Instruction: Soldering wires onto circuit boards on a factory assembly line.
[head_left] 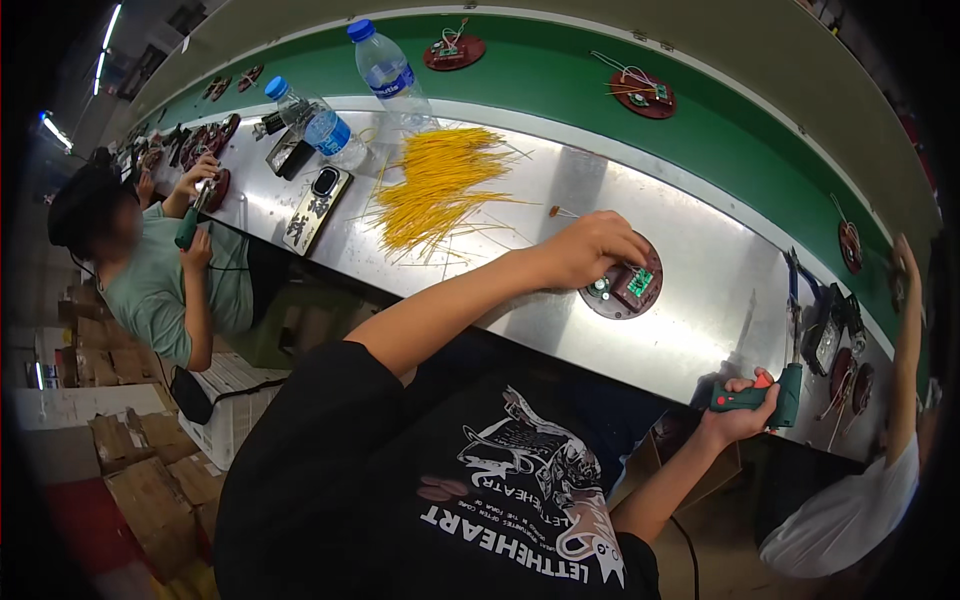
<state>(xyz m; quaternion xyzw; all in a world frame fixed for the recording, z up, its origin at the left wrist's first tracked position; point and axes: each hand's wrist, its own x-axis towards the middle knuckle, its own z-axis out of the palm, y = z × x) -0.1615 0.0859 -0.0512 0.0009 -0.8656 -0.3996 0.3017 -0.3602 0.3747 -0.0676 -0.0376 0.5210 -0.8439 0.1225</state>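
Observation:
My left hand reaches over a round dark red disc on the metal bench. Its fingers are pinched together at the green circuit board on the disc, beside thin light wires; what lies between the fingertips is hidden. A thin wire with a brown end sticks out from behind this hand. At the bench's near edge, further right, my right hand is wrapped around a green soldering gun with a red trigger. The gun's slim metal front points away from me, apart from the disc.
Yellow wires lie heaped left of my arm, near a phone and two water bottles. A green belt behind carries more discs. Co-workers sit left and right.

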